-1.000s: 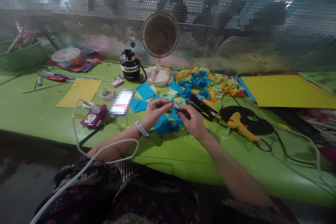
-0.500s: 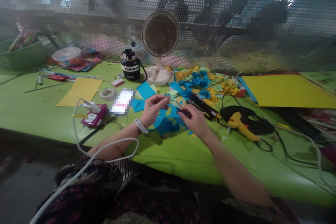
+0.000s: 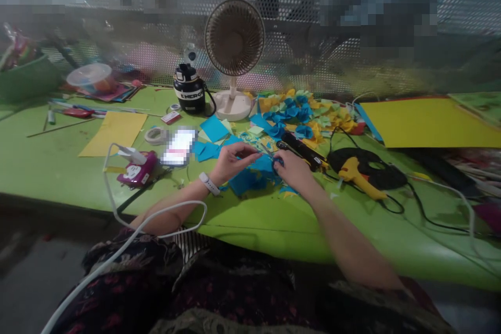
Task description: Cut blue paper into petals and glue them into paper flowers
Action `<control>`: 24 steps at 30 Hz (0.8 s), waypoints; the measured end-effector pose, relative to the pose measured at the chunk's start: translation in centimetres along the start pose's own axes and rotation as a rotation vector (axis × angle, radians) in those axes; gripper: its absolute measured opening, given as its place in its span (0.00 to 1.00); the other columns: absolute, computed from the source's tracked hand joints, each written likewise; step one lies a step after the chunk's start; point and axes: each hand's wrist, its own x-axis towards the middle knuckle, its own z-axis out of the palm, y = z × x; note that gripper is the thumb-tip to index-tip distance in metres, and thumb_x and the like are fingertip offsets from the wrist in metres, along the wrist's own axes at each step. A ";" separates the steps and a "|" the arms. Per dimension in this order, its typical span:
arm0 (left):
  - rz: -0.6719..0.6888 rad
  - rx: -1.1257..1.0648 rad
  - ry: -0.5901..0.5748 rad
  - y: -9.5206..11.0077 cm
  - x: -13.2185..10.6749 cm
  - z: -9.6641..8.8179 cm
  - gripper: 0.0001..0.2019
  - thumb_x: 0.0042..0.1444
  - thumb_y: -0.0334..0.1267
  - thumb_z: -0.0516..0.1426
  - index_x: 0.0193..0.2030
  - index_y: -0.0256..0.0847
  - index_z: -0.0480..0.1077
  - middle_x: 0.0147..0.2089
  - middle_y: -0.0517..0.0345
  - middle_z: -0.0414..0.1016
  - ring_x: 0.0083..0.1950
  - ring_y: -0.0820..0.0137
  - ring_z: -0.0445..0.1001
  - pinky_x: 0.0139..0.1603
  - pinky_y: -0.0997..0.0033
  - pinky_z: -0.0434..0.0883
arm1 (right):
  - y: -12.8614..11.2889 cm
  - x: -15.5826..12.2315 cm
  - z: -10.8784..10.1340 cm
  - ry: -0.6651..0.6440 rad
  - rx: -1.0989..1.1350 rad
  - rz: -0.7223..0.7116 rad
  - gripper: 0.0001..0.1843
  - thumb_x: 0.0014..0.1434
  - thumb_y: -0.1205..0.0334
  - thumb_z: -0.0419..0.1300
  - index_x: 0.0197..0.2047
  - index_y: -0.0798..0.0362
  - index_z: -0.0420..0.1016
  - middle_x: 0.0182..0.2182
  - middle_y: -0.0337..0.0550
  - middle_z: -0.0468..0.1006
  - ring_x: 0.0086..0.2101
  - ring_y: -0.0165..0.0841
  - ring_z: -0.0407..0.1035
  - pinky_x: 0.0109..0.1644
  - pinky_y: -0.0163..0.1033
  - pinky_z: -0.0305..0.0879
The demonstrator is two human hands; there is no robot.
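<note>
Lower over the surface (image 3: pixel 235 215) than half a second ago, both my hands sit nearer the scraps, and my left fingertips have come closer to my right. My right grip (image 3: pixel 294 171) is closed on the dark blue handle of what look like scissors (image 3: pixel 278 162), their thin tip angled towards my left fingers. My left grip (image 3: pixel 230 163) has thumb and fingers nearly together; I cannot tell whether anything is pinched there. Blue paper (image 3: pixel 247 181) lies crumpled just below my hands.

Green and glossy, the surface runs to a perforated screen (image 3: pixel 332 70) with dim, blurred shapes behind it. Against that screen stand a fan (image 3: pixel 235 36) and a black bottle (image 3: pixel 190 96), with paper flowers (image 3: pixel 291 110) heaped to their right. Left of my hands lie the phone (image 3: pixel 179 147), tape (image 3: pixel 154 136) and a yellow sheet (image 3: pixel 113 133); on my right, the glue gun (image 3: pixel 362 179) rests across something round and black. Grey floor (image 3: pixel 35 255) shows below, in shadow.
</note>
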 end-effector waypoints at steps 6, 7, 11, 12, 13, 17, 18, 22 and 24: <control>0.068 0.181 -0.111 -0.8 -0.1 -0.2 0.13 0.58 0.47 0.63 0.37 0.37 0.79 0.34 0.52 0.81 0.33 0.72 0.77 0.35 0.74 0.75 | -1.2 -0.7 -0.7 0.349 0.112 -0.290 0.12 0.63 0.62 0.54 0.46 0.52 0.77 0.43 0.52 0.81 0.47 0.45 0.73 0.54 0.51 0.68; 0.073 0.200 -0.125 -0.9 -0.1 -0.2 0.13 0.58 0.47 0.63 0.37 0.37 0.79 0.34 0.52 0.81 0.33 0.72 0.77 0.35 0.74 0.74 | -1.5 -0.8 -0.8 0.371 0.138 -0.349 0.13 0.64 0.61 0.54 0.47 0.52 0.77 0.43 0.51 0.81 0.47 0.44 0.74 0.54 0.51 0.68; 0.092 0.250 -0.138 -1.4 0.0 -0.3 0.13 0.59 0.46 0.62 0.37 0.37 0.79 0.33 0.52 0.81 0.32 0.72 0.76 0.34 0.74 0.72 | -2.1 -1.3 -0.8 0.356 0.145 -0.478 0.13 0.65 0.61 0.55 0.48 0.51 0.77 0.43 0.51 0.82 0.46 0.44 0.75 0.52 0.52 0.69; 0.095 0.254 -0.140 -1.5 0.0 -0.3 0.12 0.59 0.46 0.62 0.37 0.37 0.79 0.34 0.52 0.81 0.33 0.72 0.76 0.34 0.74 0.72 | -2.1 -1.3 -0.7 0.357 0.138 -0.489 0.13 0.65 0.61 0.55 0.48 0.51 0.78 0.43 0.51 0.82 0.45 0.44 0.75 0.52 0.52 0.70; 0.095 0.255 -0.144 -1.5 -0.1 -0.3 0.12 0.59 0.46 0.62 0.37 0.37 0.79 0.34 0.52 0.82 0.33 0.72 0.77 0.34 0.74 0.71 | -2.1 -1.3 -0.6 0.360 0.132 -0.496 0.13 0.65 0.61 0.55 0.47 0.51 0.78 0.42 0.51 0.83 0.45 0.43 0.76 0.51 0.52 0.70; 0.065 0.244 -0.168 -1.6 -0.2 -0.2 0.12 0.59 0.46 0.62 0.38 0.37 0.79 0.34 0.51 0.82 0.33 0.72 0.77 0.34 0.74 0.72 | -2.1 -1.1 -0.2 0.389 0.112 -0.507 0.12 0.66 0.62 0.54 0.44 0.51 0.79 0.39 0.50 0.83 0.42 0.42 0.77 0.48 0.50 0.71; 0.060 0.236 -0.171 -1.5 -0.2 -0.2 0.12 0.59 0.46 0.62 0.38 0.37 0.79 0.34 0.52 0.82 0.33 0.72 0.77 0.34 0.74 0.73 | -2.0 -1.0 -0.2 0.394 0.110 -0.511 0.12 0.67 0.63 0.54 0.43 0.51 0.80 0.39 0.50 0.84 0.41 0.41 0.77 0.47 0.49 0.71; 0.030 0.188 -0.174 -0.9 -0.3 -0.2 0.13 0.57 0.45 0.63 0.40 0.36 0.79 0.34 0.52 0.82 0.32 0.72 0.77 0.34 0.75 0.73 | -1.9 -0.9 -0.3 0.394 0.122 -0.514 0.12 0.68 0.62 0.54 0.42 0.51 0.80 0.37 0.49 0.84 0.40 0.41 0.77 0.47 0.49 0.71; -0.002 0.162 -0.170 -0.7 -0.2 -0.3 0.13 0.57 0.43 0.63 0.42 0.36 0.79 0.34 0.52 0.82 0.32 0.73 0.77 0.33 0.76 0.74 | -1.7 -0.9 -0.4 0.391 0.133 -0.503 0.12 0.68 0.62 0.54 0.43 0.52 0.80 0.38 0.50 0.84 0.41 0.41 0.77 0.47 0.48 0.71</control>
